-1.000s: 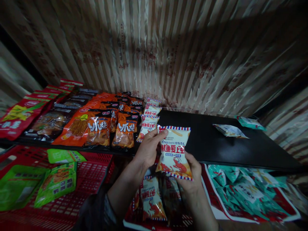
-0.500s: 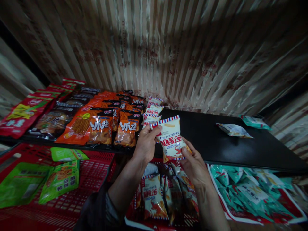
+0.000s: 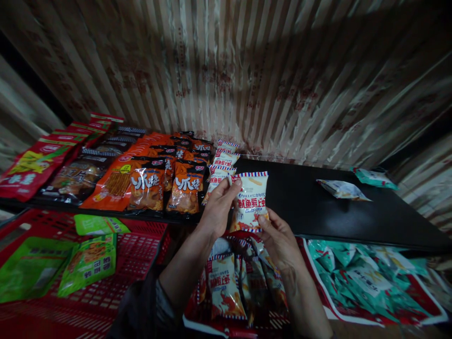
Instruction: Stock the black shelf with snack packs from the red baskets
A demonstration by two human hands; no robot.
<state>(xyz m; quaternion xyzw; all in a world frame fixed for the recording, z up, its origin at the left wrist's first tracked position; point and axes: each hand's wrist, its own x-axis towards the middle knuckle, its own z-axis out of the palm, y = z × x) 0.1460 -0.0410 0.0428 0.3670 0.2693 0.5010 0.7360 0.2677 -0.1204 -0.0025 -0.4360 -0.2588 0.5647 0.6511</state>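
Note:
Both hands hold one white snack bag with red lettering and striped ends, its front towards me. My left hand pinches its upper left corner, thumb on the front. At its lower right side, my right hand grips it with the thumb across the front. The bag is held in the air at the front edge of the black shelf. Just behind it, a row of matching white snack bags stands on the shelf. Below my hands, more of these bags lie in a red basket.
Orange-and-black snack bags, brown bags and red bags line the shelf's left. On its right lie a white bag and a teal bag. Red baskets below hold green packets and teal bags.
The held bag has shifted slightly and turned more upright. My right hand has moved a little to the left with it; both hands keep their hold.

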